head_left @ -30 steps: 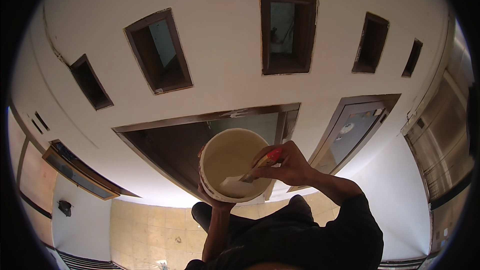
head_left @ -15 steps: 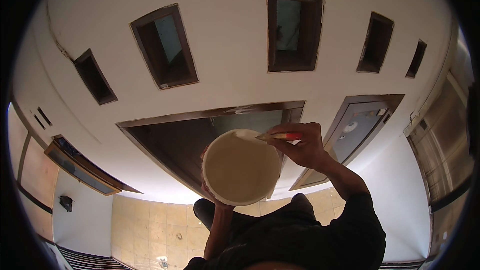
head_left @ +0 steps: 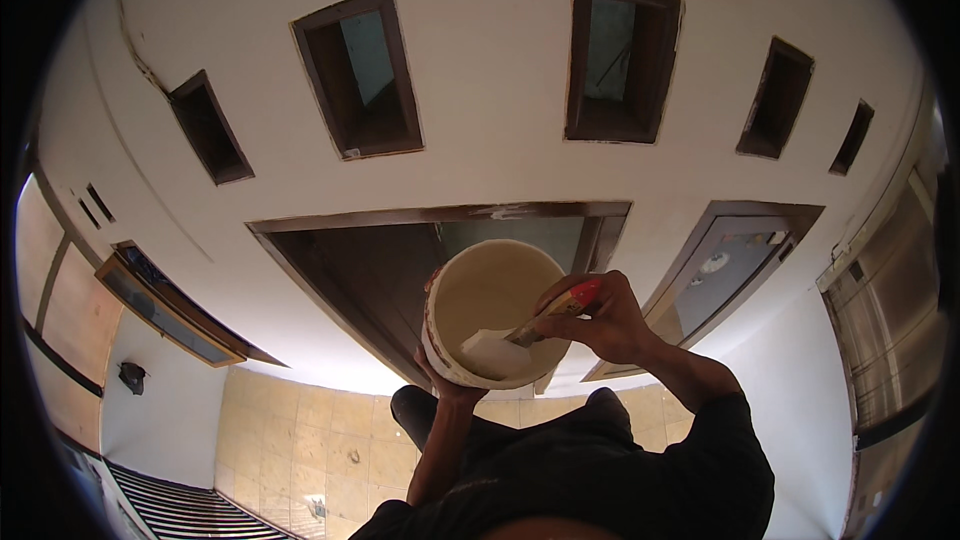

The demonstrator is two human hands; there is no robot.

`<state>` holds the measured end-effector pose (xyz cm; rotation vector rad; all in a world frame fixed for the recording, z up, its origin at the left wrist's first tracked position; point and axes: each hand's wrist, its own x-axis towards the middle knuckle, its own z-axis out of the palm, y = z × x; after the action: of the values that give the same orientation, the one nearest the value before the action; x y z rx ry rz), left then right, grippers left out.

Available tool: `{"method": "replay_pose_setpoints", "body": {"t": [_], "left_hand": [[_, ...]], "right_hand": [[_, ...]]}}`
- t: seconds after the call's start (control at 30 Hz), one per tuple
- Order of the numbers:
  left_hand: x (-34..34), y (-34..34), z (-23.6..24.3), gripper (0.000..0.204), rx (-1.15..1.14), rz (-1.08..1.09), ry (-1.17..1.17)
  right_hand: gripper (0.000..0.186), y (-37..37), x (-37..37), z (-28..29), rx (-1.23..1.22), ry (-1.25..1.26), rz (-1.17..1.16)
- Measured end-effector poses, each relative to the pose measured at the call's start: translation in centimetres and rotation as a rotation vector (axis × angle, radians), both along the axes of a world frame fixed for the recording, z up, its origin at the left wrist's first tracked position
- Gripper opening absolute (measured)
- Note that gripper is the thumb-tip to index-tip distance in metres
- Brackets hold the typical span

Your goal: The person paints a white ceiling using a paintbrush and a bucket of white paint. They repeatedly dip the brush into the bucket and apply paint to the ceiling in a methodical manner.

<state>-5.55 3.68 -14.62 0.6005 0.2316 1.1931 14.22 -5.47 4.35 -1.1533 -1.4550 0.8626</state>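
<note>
Head view: a round off-white plastic bucket [head_left: 490, 285] is held in front of the person's body, its mouth facing up toward the camera and reddish smears on the left of its outer wall. Inside it, a flat paintbrush with a red-tipped handle [head_left: 527, 333] slants down to the left, its white-coated bristles at the near part of the inner wall.

Bare right hand [head_left: 603, 328], over the bucket's right rim, pinches the brush between thumb and closed-in fingers. Bare left hand [head_left: 452, 387] supports the bucket from the near left, fingers against the outer wall; the bucket hides how far they curl.

Beyond the bucket stands a wide dark-brown door frame [head_left: 400, 216], with a narrower brown-framed door [head_left: 715, 275] to its right. Five dark rectangular openings [head_left: 625, 60] line the off-white wall [head_left: 500, 70] farther up. Beige square floor tiles [head_left: 340, 430] show at the near left.
</note>
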Motion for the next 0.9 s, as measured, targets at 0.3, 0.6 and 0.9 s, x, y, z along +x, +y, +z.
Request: {"method": "replay_pose_setpoints", "body": {"t": [0.3, 0.6, 0.9], "left_hand": [[0.1, 0.4, -1.3, 0.089, 0.383, 0.065, 0.235], [0.2, 1.5, -3.0, 0.092, 0.63, 0.375, 0.748], [0.7, 1.5, -1.4, 0.088, 0.3, 0.13, 0.451]], "right_hand": [[0.016, 1.4, 1.5, 0.3, 0.216, -0.067, -0.172], [0.018, 1.1, 2.7, 1.1, 0.473, -0.37, -0.337], [0.017, -1.6, 2.7, 2.0, 0.375, -0.144, -0.383]]}}
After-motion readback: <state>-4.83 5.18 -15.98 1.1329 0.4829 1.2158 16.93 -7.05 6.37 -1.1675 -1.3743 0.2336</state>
